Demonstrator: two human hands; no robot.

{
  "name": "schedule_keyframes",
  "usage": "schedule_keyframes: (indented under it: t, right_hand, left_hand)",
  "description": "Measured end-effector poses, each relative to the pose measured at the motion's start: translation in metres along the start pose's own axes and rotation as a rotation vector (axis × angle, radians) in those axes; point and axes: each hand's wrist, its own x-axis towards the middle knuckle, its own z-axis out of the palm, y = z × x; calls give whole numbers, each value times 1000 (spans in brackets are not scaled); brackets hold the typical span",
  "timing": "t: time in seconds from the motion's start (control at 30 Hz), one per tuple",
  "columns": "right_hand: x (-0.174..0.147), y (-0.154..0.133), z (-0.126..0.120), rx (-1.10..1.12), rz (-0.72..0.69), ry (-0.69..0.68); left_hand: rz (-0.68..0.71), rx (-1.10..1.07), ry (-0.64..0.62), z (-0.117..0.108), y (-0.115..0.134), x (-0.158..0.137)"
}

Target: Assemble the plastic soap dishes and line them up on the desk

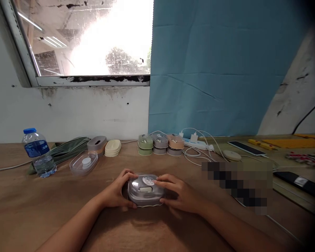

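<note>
A small grey rounded box (pixel 145 190) with a lid and a round sticker on top rests on the wooden table (pixel 28 210), in front of me. My left hand (pixel 119 192) clasps its left side. On the other side my right hand (pixel 179 196) grips it, fingers lying over the lid's right edge. A thin white cord shows under the box's front edge.
A water bottle (pixel 38 152) and a green bag (pixel 65 149) stand far left, beside a clear lid (pixel 84 162) and stacked boxes (pixel 112 147). Several coloured boxes (pixel 160 143) sit at the back centre. A power strip (pixel 196 142) with white cables, phones (pixel 246 147) and a blurred patch lie right.
</note>
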Motion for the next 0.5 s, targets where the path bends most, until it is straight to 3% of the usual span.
schedule_keyframes:
  t: [0.13, 0.23, 0.33, 0.37, 0.43, 0.5]
  right_hand:
    - [3, -5, -4, -72, -72, -63]
    - [-2, 6, -33, -232, -24, -7]
    - [-27, 44, -80, -411, 277, 344]
    - [-41, 61, -95, -480, 398, 396]
    - [-70, 94, -118, -618, 622, 337]
    - [-96, 120, -129, -645, 687, 307]
  left_hand:
    - [1, -31, 30, 2, -3, 1]
    - [-2, -37, 18, 2, -5, 1]
    - [-5, -25, 1, 2, -5, 0]
    - [-3, -23, -4, 2, -5, -1]
    - [-1, -21, -11, 1, -5, -1]
    - [-5, -13, -15, 1, -4, -1]
